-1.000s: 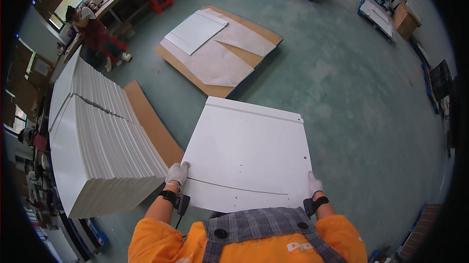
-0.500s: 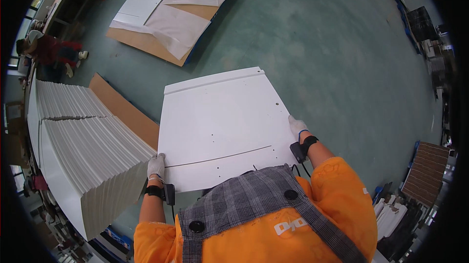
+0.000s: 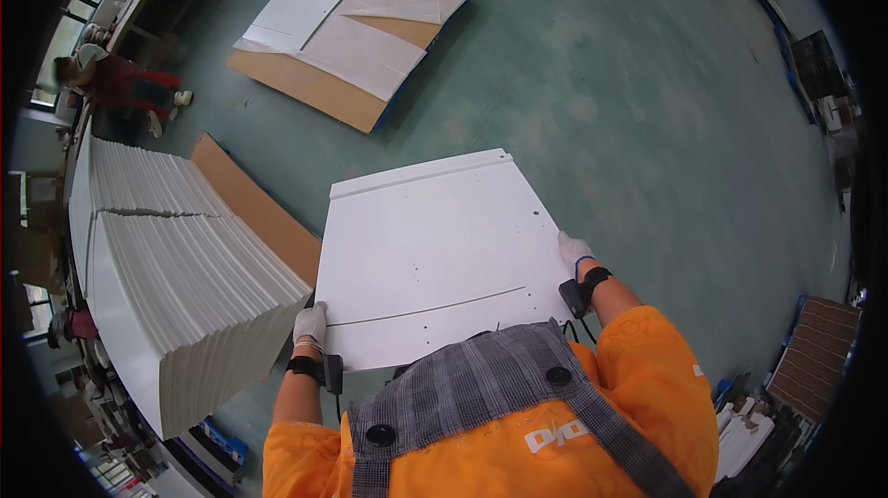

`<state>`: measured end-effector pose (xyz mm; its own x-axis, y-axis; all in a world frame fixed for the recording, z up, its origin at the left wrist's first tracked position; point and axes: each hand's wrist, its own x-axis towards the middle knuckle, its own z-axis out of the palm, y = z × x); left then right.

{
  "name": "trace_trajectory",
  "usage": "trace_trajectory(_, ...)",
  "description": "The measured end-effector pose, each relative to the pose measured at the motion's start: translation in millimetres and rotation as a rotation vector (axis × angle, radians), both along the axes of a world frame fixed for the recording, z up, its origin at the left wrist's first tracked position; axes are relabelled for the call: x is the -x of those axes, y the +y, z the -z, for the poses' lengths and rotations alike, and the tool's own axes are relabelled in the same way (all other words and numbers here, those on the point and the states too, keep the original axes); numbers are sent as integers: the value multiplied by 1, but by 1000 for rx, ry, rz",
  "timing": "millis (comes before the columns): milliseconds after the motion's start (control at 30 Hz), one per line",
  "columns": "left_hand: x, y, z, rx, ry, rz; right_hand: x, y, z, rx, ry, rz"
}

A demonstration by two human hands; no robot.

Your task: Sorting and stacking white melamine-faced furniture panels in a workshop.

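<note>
Held out in front of my body is a white board (image 3: 435, 239) with small drilled holes, a thin groove across its near part and a raised strip along its far edge. My left hand (image 3: 311, 323), in a pale work glove, is closed on the board's near left edge. On the right edge, my gloved right hand (image 3: 573, 250) grips it too; the fingers of both hands are partly hidden beneath the board. Just left of my left hand stands a long stack of white boards (image 3: 190, 267), set on edge and packed close together.
Ahead on the green floor (image 3: 638, 110) lies a pallet covered with brown cardboard (image 3: 296, 91), with another white board (image 3: 298, 8) on it. A brown sheet (image 3: 254, 207) lies beside the stack. A seated person (image 3: 116, 82) is at far left; corrugated sheets (image 3: 814, 355) lie at right.
The surroundings have shifted slightly right in view. Both hands keep their hold on the white board, which appears slightly lower and further right.
</note>
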<state>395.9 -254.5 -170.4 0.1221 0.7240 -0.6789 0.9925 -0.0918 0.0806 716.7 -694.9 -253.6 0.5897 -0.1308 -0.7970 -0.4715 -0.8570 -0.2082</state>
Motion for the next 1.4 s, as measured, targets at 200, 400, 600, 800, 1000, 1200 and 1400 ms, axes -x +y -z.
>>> trace_trajectory(200,9,11,19,13,-71,-3,-3,4,-4,6,-4,-13)
trace_trajectory(400,-14,29,26,3,-52,-8,-11,6,0,-60,-26,69)
trace_trajectory(600,-72,59,6,-8,-65,24,-47,46,-5,7,-58,21)
trace_trajectory(800,-122,155,50,29,-48,62,-103,127,-1,16,-55,51)
trace_trajectory(1000,-195,248,39,93,-94,50,-140,206,-10,101,-105,44)
trace_trajectory(1200,-261,329,26,69,-89,175,-169,262,1,55,-101,113)
trace_trajectory(1400,-317,374,40,78,-43,134,-211,296,14,64,-116,102)
